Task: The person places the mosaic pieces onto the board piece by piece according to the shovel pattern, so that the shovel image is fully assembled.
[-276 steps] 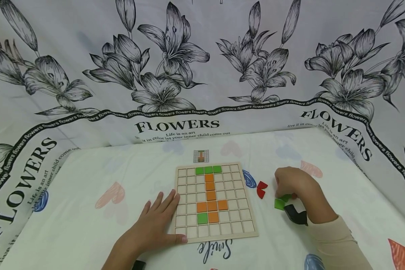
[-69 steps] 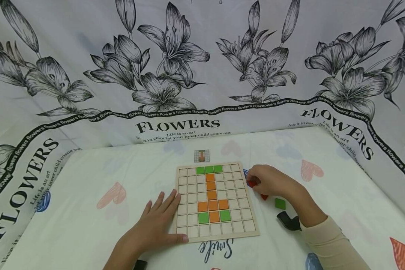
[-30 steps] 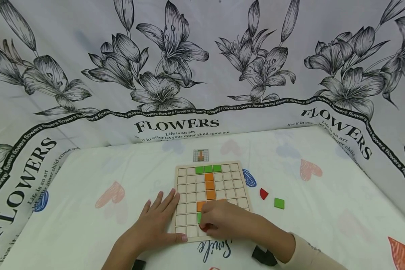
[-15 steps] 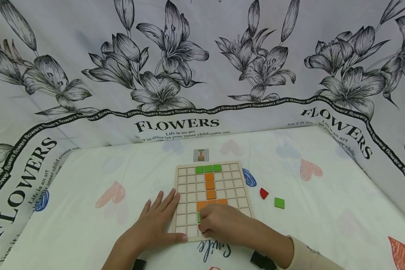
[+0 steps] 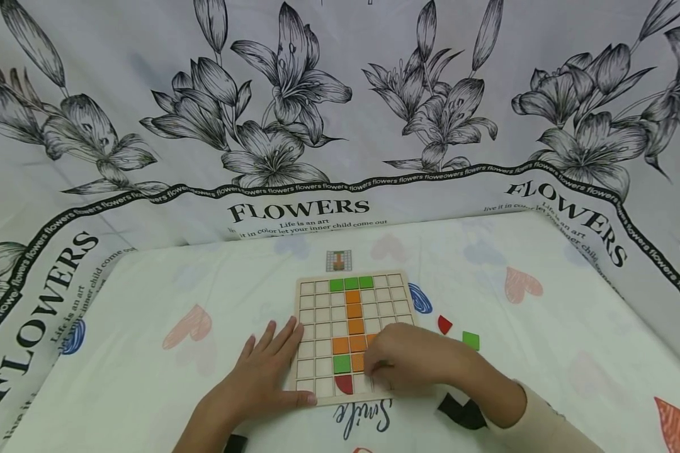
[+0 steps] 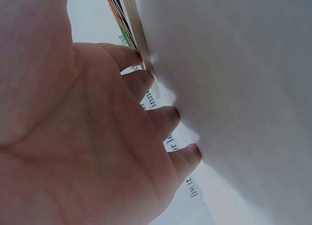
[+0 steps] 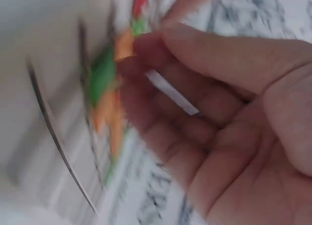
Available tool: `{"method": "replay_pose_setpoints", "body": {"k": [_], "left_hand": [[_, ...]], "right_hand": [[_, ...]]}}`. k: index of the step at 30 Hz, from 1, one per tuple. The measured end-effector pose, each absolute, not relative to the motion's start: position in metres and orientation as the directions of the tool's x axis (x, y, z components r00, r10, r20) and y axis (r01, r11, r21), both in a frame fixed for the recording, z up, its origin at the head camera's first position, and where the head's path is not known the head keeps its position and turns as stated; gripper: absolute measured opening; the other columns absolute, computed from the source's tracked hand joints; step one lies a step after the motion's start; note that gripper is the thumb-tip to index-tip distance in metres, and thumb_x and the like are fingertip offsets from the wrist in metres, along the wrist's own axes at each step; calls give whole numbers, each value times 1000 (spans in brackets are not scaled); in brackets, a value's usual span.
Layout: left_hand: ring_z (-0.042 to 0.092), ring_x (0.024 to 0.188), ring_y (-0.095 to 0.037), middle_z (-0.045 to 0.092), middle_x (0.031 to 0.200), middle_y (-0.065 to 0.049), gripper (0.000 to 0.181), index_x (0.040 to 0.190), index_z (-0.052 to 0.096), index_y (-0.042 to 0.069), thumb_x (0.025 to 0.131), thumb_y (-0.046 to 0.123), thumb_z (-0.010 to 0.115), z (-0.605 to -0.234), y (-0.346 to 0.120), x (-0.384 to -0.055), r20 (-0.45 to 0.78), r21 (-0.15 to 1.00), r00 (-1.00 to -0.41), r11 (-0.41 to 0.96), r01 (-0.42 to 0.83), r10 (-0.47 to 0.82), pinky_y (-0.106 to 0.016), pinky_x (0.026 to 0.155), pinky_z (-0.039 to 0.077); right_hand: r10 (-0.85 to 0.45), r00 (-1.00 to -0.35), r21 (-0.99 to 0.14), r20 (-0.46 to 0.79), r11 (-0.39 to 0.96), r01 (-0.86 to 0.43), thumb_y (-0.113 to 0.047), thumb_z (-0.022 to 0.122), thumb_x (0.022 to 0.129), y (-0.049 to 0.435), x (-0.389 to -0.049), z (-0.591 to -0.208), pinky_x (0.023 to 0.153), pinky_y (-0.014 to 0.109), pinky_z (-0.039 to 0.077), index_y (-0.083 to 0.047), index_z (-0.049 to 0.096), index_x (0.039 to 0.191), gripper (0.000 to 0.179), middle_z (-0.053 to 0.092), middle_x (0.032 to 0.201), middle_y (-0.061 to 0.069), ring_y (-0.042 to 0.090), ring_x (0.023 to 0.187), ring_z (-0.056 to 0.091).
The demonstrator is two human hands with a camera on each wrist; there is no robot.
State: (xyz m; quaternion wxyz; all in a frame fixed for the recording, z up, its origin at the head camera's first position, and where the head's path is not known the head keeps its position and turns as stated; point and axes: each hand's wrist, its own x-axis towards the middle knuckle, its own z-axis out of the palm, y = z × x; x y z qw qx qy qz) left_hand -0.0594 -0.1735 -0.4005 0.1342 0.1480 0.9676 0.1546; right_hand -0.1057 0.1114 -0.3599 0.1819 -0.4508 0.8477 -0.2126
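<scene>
A wooden grid board (image 5: 386, 294) lies on the tablecloth. My left hand (image 5: 259, 372) rests flat beside it, fingertips on its left edge and thumb at the near-left corner; in the left wrist view the fingers (image 6: 163, 122) are spread. A red quarter-round tile (image 5: 344, 384) sits in the bottom row, below a green tile (image 5: 342, 363). My right hand (image 5: 416, 357) hovers over the board's lower right, fingers loosely curled with nothing seen between them, hiding several cells. Orange tiles (image 5: 355, 326) form a column below the row of green tiles (image 5: 351, 284).
Right of the board lie a loose red tile (image 5: 444, 324) and a loose green tile (image 5: 471, 340). A small picture card (image 5: 339, 260) lies behind the board. The cloth (image 5: 119, 352) has printed hearts, and a flower-printed curtain (image 5: 294, 126) hangs behind.
A second green tile went into the lower rows. My right hand then picked up a red tile, set it in the bottom row, and has moved off it rightward. My left hand stayed put.
</scene>
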Motion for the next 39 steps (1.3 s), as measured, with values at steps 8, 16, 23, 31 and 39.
{"method": "replay_pose_setpoints", "body": {"k": [8, 16, 23, 31, 39], "left_hand": [[12, 151, -39, 19, 166, -2, 117, 159, 30, 16, 69, 80, 67, -401, -173, -60, -216, 336, -921, 910, 243, 325, -67, 114, 11], [11, 151, -38, 19, 166, -1, 117, 159, 30, 16, 69, 80, 68, -401, -173, -60, -231, 327, -919, 915, 236, 320, -67, 114, 11], [11, 151, -38, 20, 166, -1, 117, 160, 30, 17, 68, 80, 68, -401, -172, -60, -231, 328, -920, 915, 233, 317, -67, 114, 11], [11, 151, -37, 18, 166, 0, 118, 160, 30, 18, 68, 82, 67, -399, -172, -60, -237, 323, -918, 917, 233, 316, -67, 115, 10], [10, 151, -37, 19, 166, 0, 118, 160, 30, 17, 68, 80, 68, -400, -171, -59, -239, 329, -920, 917, 224, 310, -67, 115, 10]], "right_hand": [[-420, -851, -300, -315, 895, -331, 1, 76, 76, 176, -130, -336, 56, 32, 41, -11, 61, 76, 19, 55, 71, -1, 18, 64, 49], [-263, -834, -267, -486, 953, -145, -3, 82, 69, 201, -149, -357, 47, 26, 39, -7, 58, 71, 24, 51, 62, 3, 16, 49, 47], [-375, -839, -447, -395, 876, -181, 3, 81, 74, 207, -159, -365, 49, 31, 49, -9, 63, 67, 22, 58, 65, 3, 16, 51, 55], [-431, -862, -555, -268, 800, -227, -10, 76, 87, 219, -174, -365, 51, 32, 43, -12, 69, 74, 15, 55, 60, -1, 15, 49, 51], [-549, -820, -716, -161, 637, -286, -9, 63, 99, 207, -179, -370, 54, 31, 41, -6, 70, 89, 13, 50, 63, -2, 15, 57, 47]]}}
